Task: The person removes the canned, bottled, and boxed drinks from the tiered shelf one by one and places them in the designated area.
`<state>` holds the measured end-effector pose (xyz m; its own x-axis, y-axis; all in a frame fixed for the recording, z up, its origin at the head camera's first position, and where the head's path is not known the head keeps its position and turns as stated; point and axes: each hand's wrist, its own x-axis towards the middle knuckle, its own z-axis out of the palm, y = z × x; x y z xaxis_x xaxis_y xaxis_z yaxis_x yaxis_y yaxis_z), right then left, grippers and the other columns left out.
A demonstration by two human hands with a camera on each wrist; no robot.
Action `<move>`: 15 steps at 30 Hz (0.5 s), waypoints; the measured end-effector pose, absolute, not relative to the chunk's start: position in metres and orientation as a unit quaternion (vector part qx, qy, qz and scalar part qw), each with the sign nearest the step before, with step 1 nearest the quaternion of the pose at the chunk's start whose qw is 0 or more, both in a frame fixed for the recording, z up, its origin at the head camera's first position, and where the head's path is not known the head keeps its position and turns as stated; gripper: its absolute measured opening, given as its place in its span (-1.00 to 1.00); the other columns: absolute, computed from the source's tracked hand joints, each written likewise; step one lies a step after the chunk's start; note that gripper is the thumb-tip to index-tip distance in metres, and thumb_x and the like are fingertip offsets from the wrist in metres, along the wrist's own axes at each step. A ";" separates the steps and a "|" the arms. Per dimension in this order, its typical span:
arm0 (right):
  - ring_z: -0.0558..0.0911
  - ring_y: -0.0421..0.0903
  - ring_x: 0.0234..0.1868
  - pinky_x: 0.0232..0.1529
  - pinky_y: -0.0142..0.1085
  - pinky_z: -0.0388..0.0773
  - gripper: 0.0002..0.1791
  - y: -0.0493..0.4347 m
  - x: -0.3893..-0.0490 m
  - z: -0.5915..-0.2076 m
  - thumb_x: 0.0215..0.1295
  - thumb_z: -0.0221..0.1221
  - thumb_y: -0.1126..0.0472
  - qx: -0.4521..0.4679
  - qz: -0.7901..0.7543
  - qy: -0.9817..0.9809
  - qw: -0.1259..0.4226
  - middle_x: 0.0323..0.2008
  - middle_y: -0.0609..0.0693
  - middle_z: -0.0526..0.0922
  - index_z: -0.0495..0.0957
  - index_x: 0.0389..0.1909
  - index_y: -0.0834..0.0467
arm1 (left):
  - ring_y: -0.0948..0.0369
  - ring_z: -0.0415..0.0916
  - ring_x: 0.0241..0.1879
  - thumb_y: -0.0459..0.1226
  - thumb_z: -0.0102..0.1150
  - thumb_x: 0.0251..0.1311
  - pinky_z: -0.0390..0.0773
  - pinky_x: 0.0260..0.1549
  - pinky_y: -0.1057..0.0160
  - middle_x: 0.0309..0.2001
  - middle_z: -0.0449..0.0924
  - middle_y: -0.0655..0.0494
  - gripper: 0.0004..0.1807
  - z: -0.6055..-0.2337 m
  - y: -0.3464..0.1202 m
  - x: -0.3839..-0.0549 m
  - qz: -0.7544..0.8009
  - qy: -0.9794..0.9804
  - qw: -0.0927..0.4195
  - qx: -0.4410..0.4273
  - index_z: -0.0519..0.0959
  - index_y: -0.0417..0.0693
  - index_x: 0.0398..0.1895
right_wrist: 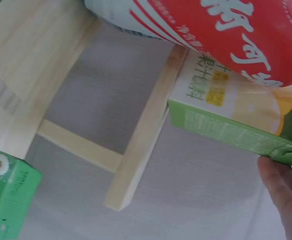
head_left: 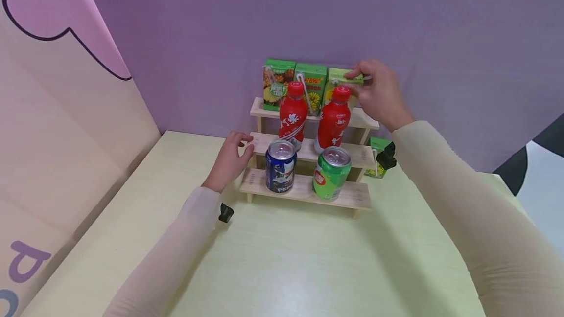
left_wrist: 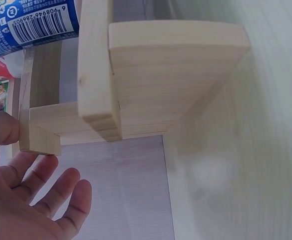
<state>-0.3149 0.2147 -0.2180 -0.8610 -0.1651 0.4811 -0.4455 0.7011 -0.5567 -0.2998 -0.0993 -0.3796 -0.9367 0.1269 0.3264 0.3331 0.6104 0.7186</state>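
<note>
On the top step of a wooden three-step rack point(head_left: 307, 183), my right hand point(head_left: 380, 93) pinches a light-green juice box point(head_left: 338, 73) at its upper right. The right wrist view shows that juice box point(right_wrist: 225, 107) close behind a red bottle point(right_wrist: 255, 35), with fingertips at its edge. My left hand point(head_left: 230, 158) is at the left end of the middle step. In the left wrist view its fingertips touch the end of that board point(left_wrist: 43, 140), the other fingers loosely bent. Two more green juice boxes point(head_left: 279, 70) stand beside the held one.
Two red bottles point(head_left: 293, 111) stand on the middle step. A blue Pepsi can point(head_left: 280, 168) and a green can point(head_left: 332, 175) are on the bottom step. Another green juice box point(head_left: 376, 145) stands on the table, right of the rack. A purple wall point(head_left: 198, 62) rises behind.
</note>
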 end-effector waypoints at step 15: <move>0.46 -0.18 -0.07 -0.14 -0.47 0.49 -0.84 0.267 -0.285 -0.206 0.17 0.25 0.39 0.161 0.364 -0.866 0.302 -0.02 0.03 0.48 0.57 -0.26 0.39 | -0.03 0.33 0.04 -0.27 0.03 0.35 0.43 -0.04 0.09 0.08 0.33 -0.05 -0.70 -0.381 -0.099 -0.298 -0.436 -0.880 0.129 -0.140 0.46 -0.25 0.05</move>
<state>-0.2853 0.2672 -0.2065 -0.7663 -0.0590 0.6398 -0.4986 0.6826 -0.5342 -0.2983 -0.0991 -0.3806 -0.9276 0.1335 0.3489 0.3584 0.5814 0.7304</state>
